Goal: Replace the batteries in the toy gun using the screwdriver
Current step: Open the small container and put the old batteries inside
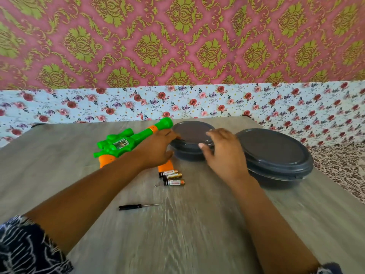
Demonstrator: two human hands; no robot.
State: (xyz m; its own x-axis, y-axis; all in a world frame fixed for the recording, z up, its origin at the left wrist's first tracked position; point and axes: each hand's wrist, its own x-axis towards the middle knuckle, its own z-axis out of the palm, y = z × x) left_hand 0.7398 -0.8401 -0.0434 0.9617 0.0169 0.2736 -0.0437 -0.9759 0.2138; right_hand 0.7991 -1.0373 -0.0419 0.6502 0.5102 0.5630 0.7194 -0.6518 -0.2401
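Note:
A green and orange toy gun (126, 140) lies on the wooden table (177, 224), barrel pointing to the back right. Three batteries (171, 176) lie side by side just in front of it, next to an orange part (165, 166). A small black-handled screwdriver (136, 206) rests nearer to me, apart from both hands. My left hand (156, 149) touches the left rim of a small grey lidded container (190, 139). My right hand (223, 153) is at its right rim, fingers spread over the lid's edge. A tiny screw (156, 185) seems to lie left of the batteries.
A larger grey lidded container (276, 155) stands to the right of the small one. Floral cloth (197, 103) and a pink patterned wall close off the back. The table's right edge borders a patterned fabric (343, 169).

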